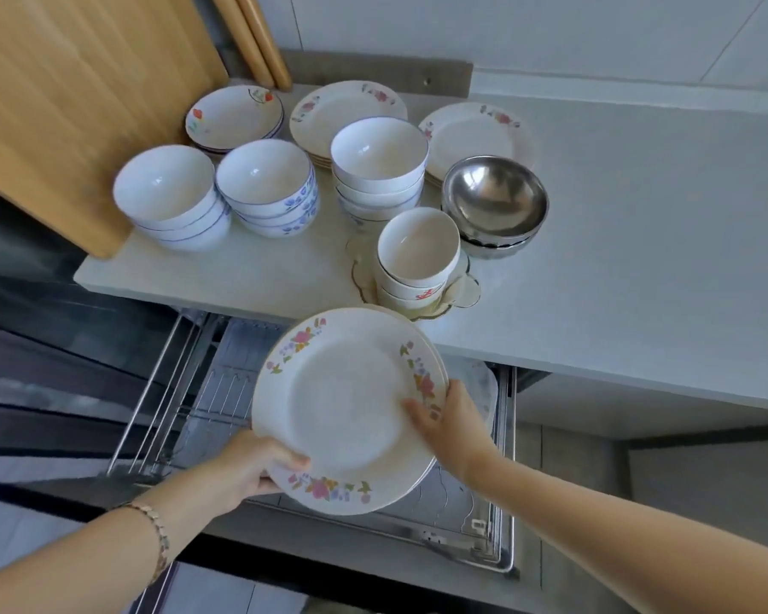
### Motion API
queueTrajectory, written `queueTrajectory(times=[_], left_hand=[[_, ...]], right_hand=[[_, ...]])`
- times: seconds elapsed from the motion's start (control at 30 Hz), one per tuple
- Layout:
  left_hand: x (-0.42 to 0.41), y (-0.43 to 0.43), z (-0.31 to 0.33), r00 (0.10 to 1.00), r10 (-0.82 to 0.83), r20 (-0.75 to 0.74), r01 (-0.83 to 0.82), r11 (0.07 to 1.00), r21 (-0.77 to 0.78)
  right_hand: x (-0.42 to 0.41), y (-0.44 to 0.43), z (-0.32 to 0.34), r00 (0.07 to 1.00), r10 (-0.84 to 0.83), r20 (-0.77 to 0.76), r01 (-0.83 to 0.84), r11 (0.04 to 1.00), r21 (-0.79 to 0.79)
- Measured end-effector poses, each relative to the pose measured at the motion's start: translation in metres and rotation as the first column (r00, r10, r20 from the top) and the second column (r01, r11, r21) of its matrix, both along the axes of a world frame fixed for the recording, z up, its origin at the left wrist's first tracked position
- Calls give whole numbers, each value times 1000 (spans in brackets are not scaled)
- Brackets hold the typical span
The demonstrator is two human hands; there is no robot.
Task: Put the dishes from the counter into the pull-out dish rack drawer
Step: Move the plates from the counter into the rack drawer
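I hold a small stack of floral-rimmed plates (342, 405) over the open wire dish rack drawer (502, 525). My left hand (253, 467) grips the stack's lower left rim, and my right hand (448, 418) grips its right rim. A white plate (477, 383) stands in the drawer's far right, mostly hidden. On the counter (639, 268) wait several stacks of white bowls (174, 197), blue-flowered bowls (269, 188), a tall bowl stack (380, 166), steel bowls (495, 201), small bowls on a scalloped dish (417, 259), and floral plates (342, 106).
A wooden cutting board (76, 99) leans at the counter's left, close to the bowls. Two wooden rolling pins (258, 37) stand against the back wall. A dark oven front (41, 312) lies left of the drawer. More plates (475, 135) sit behind the steel bowls.
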State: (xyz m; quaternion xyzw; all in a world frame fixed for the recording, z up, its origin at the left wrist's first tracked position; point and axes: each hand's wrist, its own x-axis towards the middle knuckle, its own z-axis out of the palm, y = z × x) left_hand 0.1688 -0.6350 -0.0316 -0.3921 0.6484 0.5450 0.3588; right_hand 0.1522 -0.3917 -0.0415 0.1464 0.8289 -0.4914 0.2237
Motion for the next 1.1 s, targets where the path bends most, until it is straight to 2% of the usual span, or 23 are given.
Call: queueTrajectory(times=[0.1,0.3,0.67,0.83,1.1], left_hand=[[-2,-16,-18,998,-31,52,30,999,11],[-20,-52,-54,985,-131,112,128,991,37],[-41,-95,-100,956,-289,52,291,955,-53],[-40,-88,-109,925,-365,107,367,930,0],[-47,-41,-135,916,-361,172,359,932,48]], right_hand=[[1,-15,-15,999,19,40,-21,998,59],[6,-47,-47,987,-58,152,48,996,69],[31,-93,-86,960,-209,185,181,971,157],[45,-90,-98,938,-270,216,239,958,160],[56,-50,-137,881,-379,284,332,922,199]])
